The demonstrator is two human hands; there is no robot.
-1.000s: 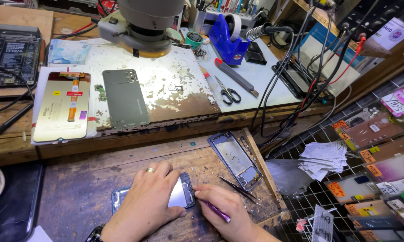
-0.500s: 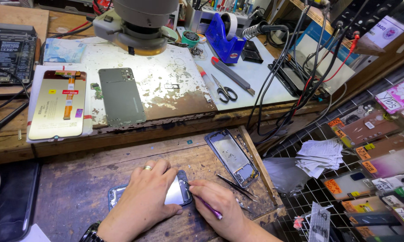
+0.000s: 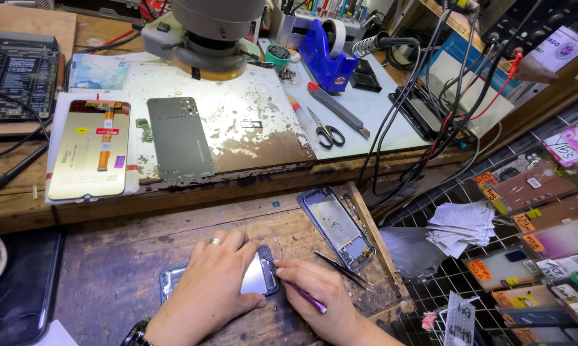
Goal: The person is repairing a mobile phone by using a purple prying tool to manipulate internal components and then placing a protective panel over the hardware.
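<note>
At the near edge of the scarred wooden worktop [image 3: 141, 256], the left hand [image 3: 215, 285] lies flat over a phone [image 3: 260, 277] that rests face-down on the wood, palm and fingers [image 3: 228, 242] pressing it down; a ring sits on one finger, and only the phone's shiny right end and a sliver of its left end show past the hand. The right hand [image 3: 317, 291] is just beside it, touching the phone's right end, its fingers pinched shut around a thin purple-handled tool [image 3: 311, 300] whose tip is hidden under the fingertips at the phone's edge. A pair of dark tweezers [image 3: 340, 268] lies on the wood just right of that hand, and beyond it a bare phone mid-frame [image 3: 337, 225] lies tilted along the worktop's right-hand rail. On the raised white mat [image 3: 250, 122] at the back of the worktop lie a grey phone back cover [image 3: 180, 138], and to its left a replacement display panel [image 3: 90, 150] with an orange flex cable, near the left edge. A microscope head [image 3: 215, 25] hangs over the far middle of the mat. Toward the far right corner stand a blue tape dispenser [image 3: 327, 54], with scissors [image 3: 327, 131] and a utility knife [image 3: 337, 109] in front of it. Black and red cables [image 3: 442, 96] trail over the right edge above a wire rack [image 3: 494, 282] of packaged parts.
</note>
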